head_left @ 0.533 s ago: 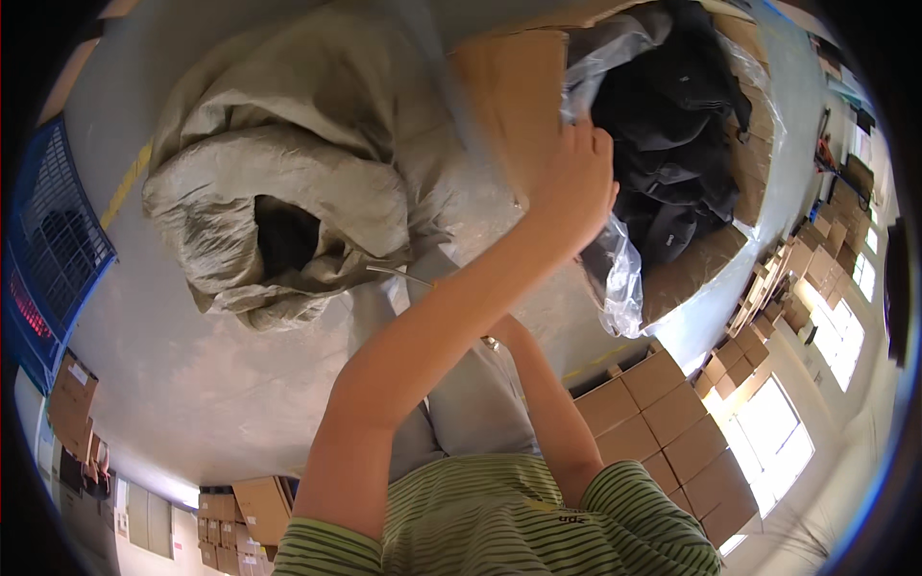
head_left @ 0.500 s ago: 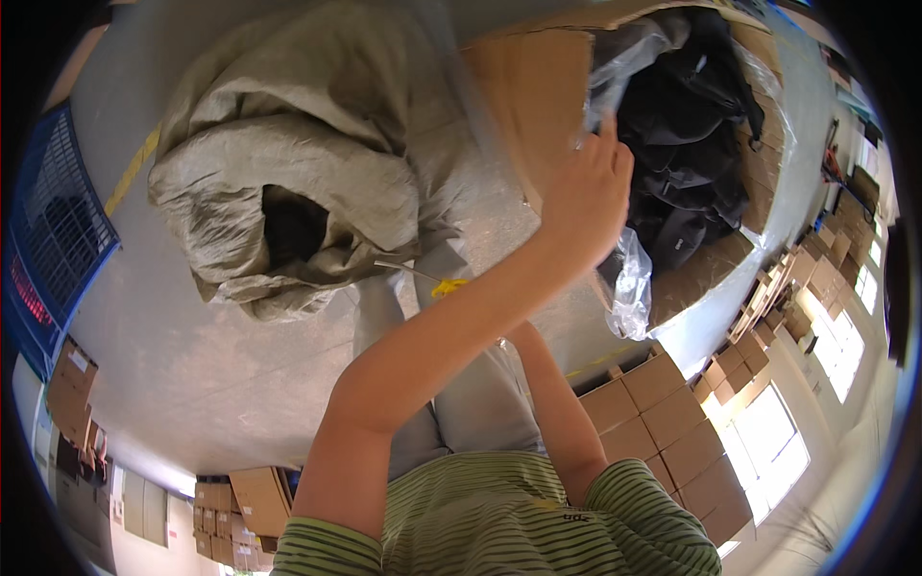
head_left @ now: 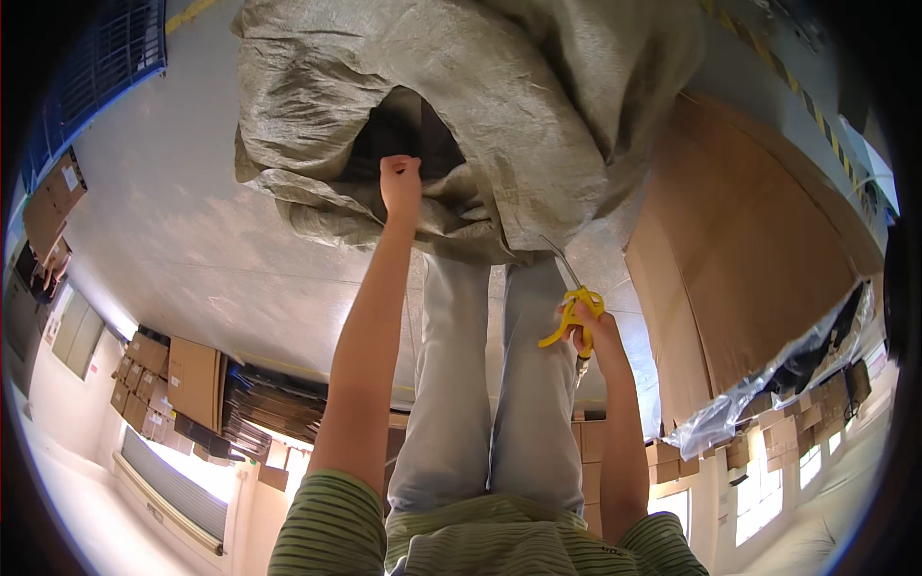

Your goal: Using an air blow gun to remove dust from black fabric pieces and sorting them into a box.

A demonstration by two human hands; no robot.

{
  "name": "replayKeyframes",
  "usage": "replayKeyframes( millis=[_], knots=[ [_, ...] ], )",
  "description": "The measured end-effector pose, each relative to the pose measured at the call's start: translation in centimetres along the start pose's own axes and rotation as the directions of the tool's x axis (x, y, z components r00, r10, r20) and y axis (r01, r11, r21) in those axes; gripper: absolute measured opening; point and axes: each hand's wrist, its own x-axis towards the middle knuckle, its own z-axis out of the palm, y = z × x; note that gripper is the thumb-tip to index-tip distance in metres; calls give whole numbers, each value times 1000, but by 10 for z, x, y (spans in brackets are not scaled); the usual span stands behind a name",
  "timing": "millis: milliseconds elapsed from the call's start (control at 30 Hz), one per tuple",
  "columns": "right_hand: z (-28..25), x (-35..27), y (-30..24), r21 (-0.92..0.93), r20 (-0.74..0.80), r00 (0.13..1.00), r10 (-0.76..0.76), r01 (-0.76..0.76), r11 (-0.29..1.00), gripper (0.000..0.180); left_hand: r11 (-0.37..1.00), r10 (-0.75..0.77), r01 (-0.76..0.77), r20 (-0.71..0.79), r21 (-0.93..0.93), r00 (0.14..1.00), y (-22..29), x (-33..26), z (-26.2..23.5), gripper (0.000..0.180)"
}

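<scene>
Left hand (head_left: 400, 184) closed on the rim of a grey woven sack (head_left: 499, 115), fingers pinching the fabric at its dark opening. Sack slumps on the pale floor (head_left: 192, 259), just ahead of the person's legs. Right hand (head_left: 594, 331) curled tight through yellow-handled scissors (head_left: 573, 305) (blades pointing up toward the sack). Large cardboard box (head_left: 749, 259) stands to the right, clear plastic liner (head_left: 768, 384) spilling from it.

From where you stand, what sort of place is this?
Probably a warehouse or packing room: stacked cardboard boxes line the wall, a big cardboard carton and a large woven sack sit on a bare concrete floor.
</scene>
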Motion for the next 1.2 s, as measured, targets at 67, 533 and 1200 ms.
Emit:
replayKeyframes(
  millis=[67, 533, 1200],
  knots=[
    [-12, 15, 12, 9, -38, 999, 38, -37, 999, 43, 947, -224, 255, 169, -194, 960, -35, 38, 21, 26],
    [-46, 41, 32, 241, -124, 992, 25, 5, 971, 45, 984, -114, -71, 884, 163, 454, -53, 115, 139, 75],
    [-21, 36, 57, 253, -178, 984, -13, 59, 966, 59, 814, -484, 398, 873, 423, 63, -162, 71, 126, 83]
  ],
)
